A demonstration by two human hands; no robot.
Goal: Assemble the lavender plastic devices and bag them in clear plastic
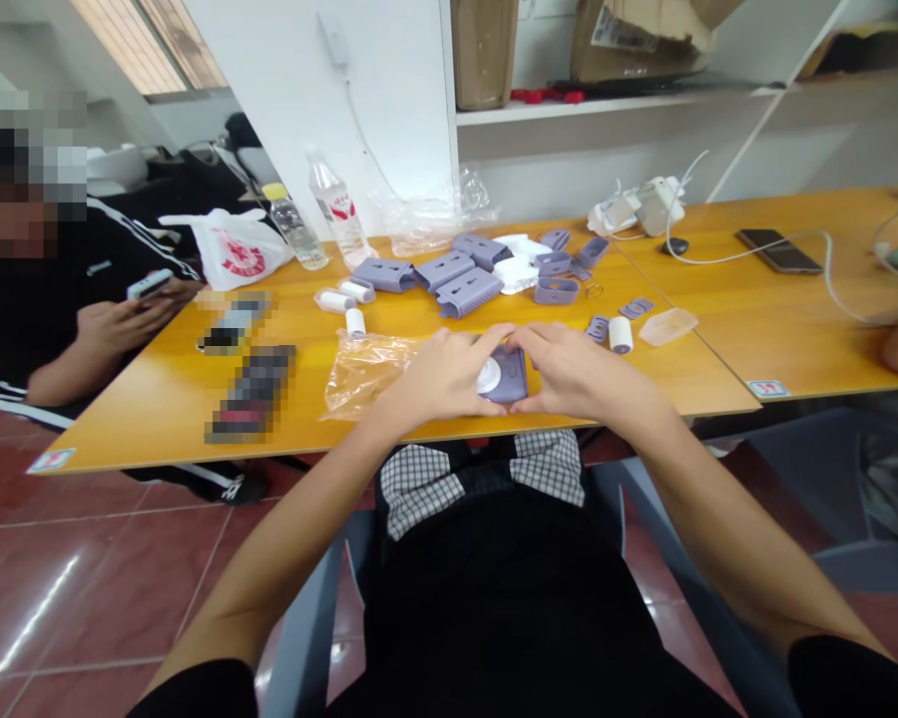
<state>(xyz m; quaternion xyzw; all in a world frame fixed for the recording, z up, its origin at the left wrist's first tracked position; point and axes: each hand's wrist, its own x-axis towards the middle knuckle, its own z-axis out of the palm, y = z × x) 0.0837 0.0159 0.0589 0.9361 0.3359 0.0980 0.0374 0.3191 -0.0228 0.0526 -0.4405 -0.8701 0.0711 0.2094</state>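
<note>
Near the table's front edge, my left hand [453,376] and my right hand [561,374] grip a purple plastic casing [515,373] from both sides. A round white piece [488,376] shows at the casing's left, beside my left fingers, which partly hide it. Thumbs and fingertips of both hands curl around the casing's far and near edges. A clear plastic bag [363,374] lies just left of my left hand. Beyond my hands lie several purple casings [468,291] and white plastic parts [516,274]. To the right stands a white roll [621,336] beside flat purple pieces [597,328].
More white rolls [355,322] lie left of the casings. Two bottles [338,209] and a white bag [235,249] stand at the back left. A clear tray [669,326], a phone [778,251] and chargers [640,207] are on the right. A person with a phone sits left.
</note>
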